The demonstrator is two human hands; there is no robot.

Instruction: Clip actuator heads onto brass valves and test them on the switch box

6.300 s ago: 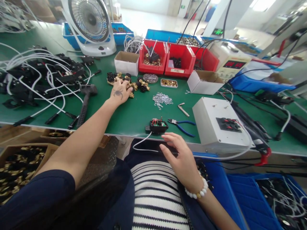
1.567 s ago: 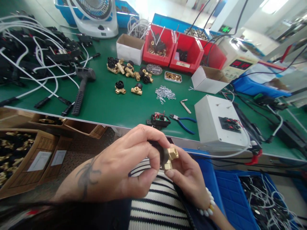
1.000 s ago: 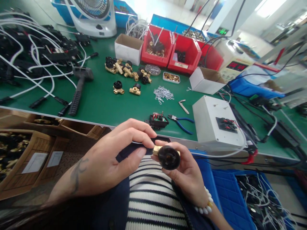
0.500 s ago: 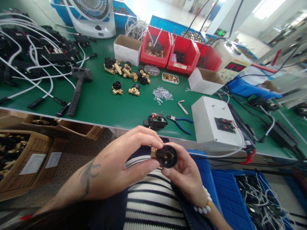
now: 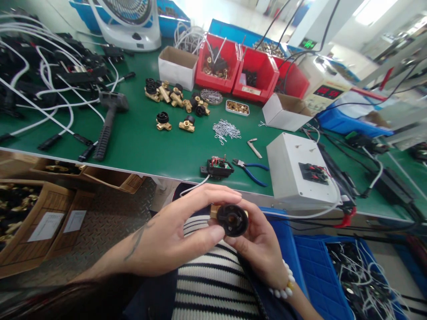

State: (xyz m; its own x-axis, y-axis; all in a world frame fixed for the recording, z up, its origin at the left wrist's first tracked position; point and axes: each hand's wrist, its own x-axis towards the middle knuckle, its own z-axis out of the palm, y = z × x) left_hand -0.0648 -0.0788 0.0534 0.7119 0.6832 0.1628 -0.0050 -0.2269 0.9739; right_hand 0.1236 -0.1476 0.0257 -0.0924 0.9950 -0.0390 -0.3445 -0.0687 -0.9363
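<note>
Between my two hands, over my lap, is a brass valve with a round black cap point(image 5: 232, 220); the cap's open face is turned up toward me. My left hand point(image 5: 187, 226) is curled round its left side, thumb on the cap's edge and fingers arched over the top. From the right, my right hand point(image 5: 258, 235) grips it, thumb below and fingers behind, where they are partly hidden. Just beyond, at the bench edge, a black housing with a green circuit board point(image 5: 218, 167) lies beside blue-handled cutters point(image 5: 251, 170).
On the green bench point(image 5: 143, 142) are a hammer point(image 5: 110, 120), brass valves point(image 5: 176, 98), a pile of metal clips point(image 5: 226, 130), a hex key point(image 5: 255, 148) and a grey-white box point(image 5: 296, 169). Red bins point(image 5: 216, 66) stand behind. Tangled cables point(image 5: 50, 75) cover the left; a blue crate point(image 5: 320, 275) is low right.
My left hand's fingers have stretched further over the top of the valve and the wrist has turned slightly. The cap has tilted a little. A white cable at the housing now shows.
</note>
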